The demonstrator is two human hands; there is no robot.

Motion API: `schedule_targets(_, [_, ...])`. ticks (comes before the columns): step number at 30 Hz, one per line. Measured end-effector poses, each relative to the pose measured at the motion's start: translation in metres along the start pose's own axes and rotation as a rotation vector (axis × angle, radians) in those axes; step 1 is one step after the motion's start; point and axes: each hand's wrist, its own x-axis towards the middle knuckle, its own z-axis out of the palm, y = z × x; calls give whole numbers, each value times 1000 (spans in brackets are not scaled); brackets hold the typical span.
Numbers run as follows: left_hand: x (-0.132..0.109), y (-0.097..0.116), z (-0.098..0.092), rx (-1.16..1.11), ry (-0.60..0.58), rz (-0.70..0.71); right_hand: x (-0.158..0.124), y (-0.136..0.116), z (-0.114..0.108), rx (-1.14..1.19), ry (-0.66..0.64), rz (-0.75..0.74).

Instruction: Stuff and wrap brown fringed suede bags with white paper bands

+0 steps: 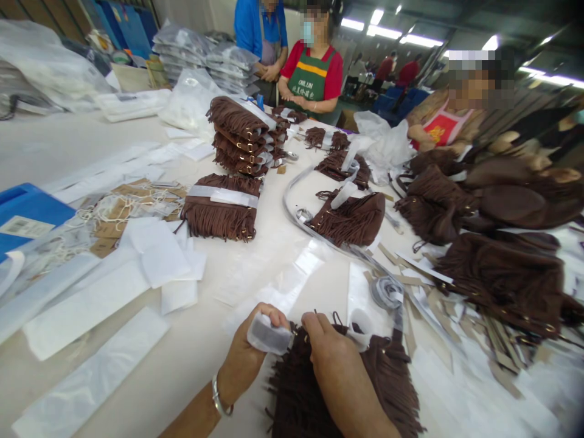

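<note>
Bottom centre, L hand (246,362) pinches white packet (269,336), R hand (331,359) clamps fringed bag (392,389), seemingly steadying it.

A long white bench (55,146) stretches away ahead of the left hand (246,359). Far ahead and rightward, strip lights (420,41) glow along a dark ceiling (465,15); far ahead and leftward, blue panels (123,24) stand beside a brown wall (27,9).

Fringed bag (347,389): brown suede-like cloth, matt, napped; looks soft. Packet (269,334): thin translucent plastic, faint gloss, crinkled. Bracelet (219,398): bright metal, polished. Table (191,365): smooth, pale, low sheen. Tags (109,219): brown kraft paper, matt. Sheets (155,252): white, foam-like, matt. 1 tray (27,207): blue plastic, smooth, glossy.
</note>
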Motion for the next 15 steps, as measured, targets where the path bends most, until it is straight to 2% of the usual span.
schedule_targets(9, [-2, 3, 0, 24, -21, 11, 2, 1, 1, -74, 37, -57])
schedule_targets(15, [-3, 5, 2, -1, -30, 13, 5, 5, 15, -172, 103, -46])
